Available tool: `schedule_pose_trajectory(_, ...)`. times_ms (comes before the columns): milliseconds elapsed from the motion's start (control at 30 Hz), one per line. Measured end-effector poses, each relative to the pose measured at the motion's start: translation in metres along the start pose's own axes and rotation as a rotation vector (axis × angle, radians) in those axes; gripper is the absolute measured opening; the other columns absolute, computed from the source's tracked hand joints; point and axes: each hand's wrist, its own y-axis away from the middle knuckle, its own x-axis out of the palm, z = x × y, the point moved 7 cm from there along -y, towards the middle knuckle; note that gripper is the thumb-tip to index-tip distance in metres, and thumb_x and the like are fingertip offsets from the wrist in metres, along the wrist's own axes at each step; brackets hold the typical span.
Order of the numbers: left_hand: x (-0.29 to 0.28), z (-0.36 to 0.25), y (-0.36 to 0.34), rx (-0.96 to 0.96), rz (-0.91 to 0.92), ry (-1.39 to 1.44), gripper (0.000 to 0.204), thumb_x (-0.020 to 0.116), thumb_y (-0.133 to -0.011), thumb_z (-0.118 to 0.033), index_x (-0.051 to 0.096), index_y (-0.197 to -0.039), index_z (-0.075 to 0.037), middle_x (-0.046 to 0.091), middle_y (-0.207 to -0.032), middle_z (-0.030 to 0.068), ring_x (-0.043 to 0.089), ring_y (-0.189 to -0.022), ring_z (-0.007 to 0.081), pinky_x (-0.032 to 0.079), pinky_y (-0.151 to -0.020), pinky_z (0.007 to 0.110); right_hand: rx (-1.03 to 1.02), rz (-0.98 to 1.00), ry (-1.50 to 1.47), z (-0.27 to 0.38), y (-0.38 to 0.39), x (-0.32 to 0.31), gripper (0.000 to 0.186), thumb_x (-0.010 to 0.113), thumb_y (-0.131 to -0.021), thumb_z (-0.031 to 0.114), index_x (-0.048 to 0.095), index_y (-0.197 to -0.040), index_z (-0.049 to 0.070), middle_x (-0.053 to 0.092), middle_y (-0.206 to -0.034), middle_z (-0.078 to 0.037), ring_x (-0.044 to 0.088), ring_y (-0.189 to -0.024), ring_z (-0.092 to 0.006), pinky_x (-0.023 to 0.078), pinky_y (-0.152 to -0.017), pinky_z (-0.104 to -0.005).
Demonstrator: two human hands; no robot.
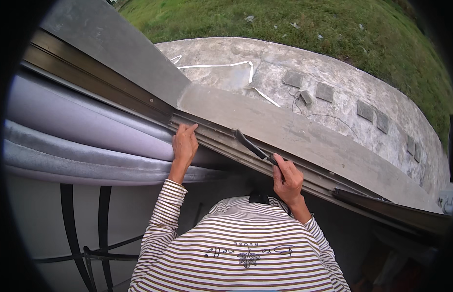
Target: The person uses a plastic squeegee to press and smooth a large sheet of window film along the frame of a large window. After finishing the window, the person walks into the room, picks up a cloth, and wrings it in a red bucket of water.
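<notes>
Two black upright bands (104,214) stand left of and below a brown metal window track with parallel grooves (214,137), the landmark of this scene, while one folded, silvery-lavender satin curtain (85,114) hangs along its near side. At the track's left end, a person's left hand (185,144) rests with its fingers bent and the index finger reaching to the metal; whether they pinch anything cannot be told. Past the track, one bent white strip (217,64) lies on a weathered concrete apron (212,51). Nearest the viewer, below the track, a white shirt with brown stripes (226,228) carries dark script, smaller capitals and one leaf emblem, all upside down. One slim, curved black hand tool (251,144) lies over the track's middle, its handle gripped in the closed fingers of the right hand (288,181). Farther right, beyond the track, the apron bears one small grey block (306,97) and six flat, square grey slabs (325,92), no lettering discernible on them.
</notes>
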Motion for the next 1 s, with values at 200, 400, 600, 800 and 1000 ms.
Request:
schedule_pose_trajectory(200, -0.012, 0.028, -0.003, -0.033, -0.135, -0.227, 0.024, 0.057, -0.086, -0.011, 0.067, -0.106, -0.003, 0.055, -0.113, 0.0126, 0.05, -0.107, 0.0319, 0.042, -0.087, 0.044, 0.001, 0.007, -0.01, 0.001, 0.0, 0.001, 0.04, 0.069, -0.076, -0.004, 0.064, -0.115, 0.002, 0.057, -0.071, -0.009, 0.055, -0.054, -0.0229, 0.043, -0.048, -0.0323)
schedule_pose_trajectory(400, 0.001, -0.004, 0.002, 0.077, 0.005, -0.367, 0.032, 0.055, -0.091, -0.027, 0.066, -0.106, 0.0, 0.049, -0.127, 0.0136, 0.041, -0.12, 0.0334, 0.033, -0.095, 0.052, 0.004, -0.005, -0.024, 0.0, 0.0, 0.001, 0.039, 0.069, -0.077, -0.003, 0.064, -0.115, 0.002, 0.057, -0.07, -0.009, 0.054, -0.053, -0.0227, 0.043, -0.048, -0.0324)
schedule_pose_trajectory(600, 0.01, -0.021, 0.007, 0.029, 0.017, -0.277, 0.037, 0.056, -0.09, -0.027, 0.062, -0.111, 0.004, 0.047, -0.133, 0.013, 0.038, -0.124, 0.0332, 0.03, -0.099, 0.052, 0.002, -0.029, -0.023, 0.001, -0.002, 0.0, 0.039, 0.069, -0.077, -0.003, 0.065, -0.115, 0.003, 0.058, -0.071, -0.009, 0.055, -0.053, -0.0223, 0.043, -0.048, -0.0324)
schedule_pose_trajectory(800, 0.012, 0.002, 0.007, -0.009, -0.019, -0.262, 0.039, 0.058, -0.09, -0.026, 0.06, -0.118, 0.001, 0.048, -0.131, 0.012, 0.038, -0.125, 0.0323, 0.03, -0.1, 0.053, 0.009, -0.006, -0.018, 0.003, -0.003, 0.0, 0.039, 0.07, -0.077, -0.003, 0.065, -0.115, 0.003, 0.059, -0.071, -0.009, 0.056, -0.054, -0.0223, 0.044, -0.049, -0.0318)
schedule_pose_trajectory(1000, -0.002, -0.039, 0.02, 0.096, -0.068, -0.069, 0.03, 0.061, -0.088, -0.021, 0.064, -0.114, -0.007, 0.05, -0.121, 0.0107, 0.041, -0.121, 0.0309, 0.031, -0.099, 0.049, 0.011, -0.015, -0.012, 0.002, -0.002, 0.0, 0.038, 0.069, -0.077, -0.002, 0.065, -0.115, 0.003, 0.059, -0.071, -0.009, 0.056, -0.053, -0.0225, 0.044, -0.048, -0.032)
